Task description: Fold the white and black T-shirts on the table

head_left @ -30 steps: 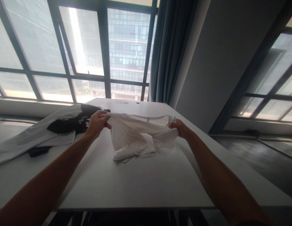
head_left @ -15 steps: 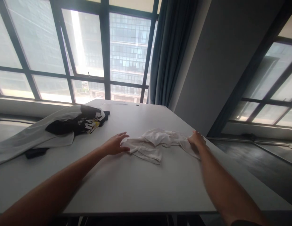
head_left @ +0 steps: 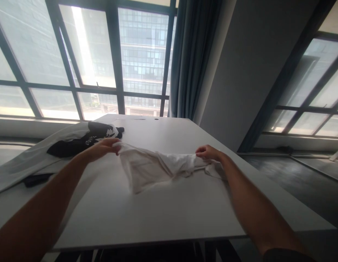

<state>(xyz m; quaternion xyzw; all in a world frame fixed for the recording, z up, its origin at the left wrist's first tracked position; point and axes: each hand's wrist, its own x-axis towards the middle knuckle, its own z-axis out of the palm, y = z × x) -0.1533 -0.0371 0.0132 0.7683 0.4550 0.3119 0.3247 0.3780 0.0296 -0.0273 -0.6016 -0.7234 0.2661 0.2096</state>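
Lifted again, white garment (head_left: 149,167) stretched btwn left hand (head_left: 100,148) & right hand (head_left: 209,152)

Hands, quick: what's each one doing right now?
Left hand: closed, fingers pinching the white garment.
Right hand: closed, gripping the same garment's other end.

The near half of the desk (head_left: 158,214) lies bare, so a hand could pass freely there between the two forearms. Across the middle, the white garment (head_left: 155,167) stretches between both grips and bars the way. Far left, a black printed garment (head_left: 84,142) and a white cloth (head_left: 29,160) crowd the desk; the far edge behind is open.
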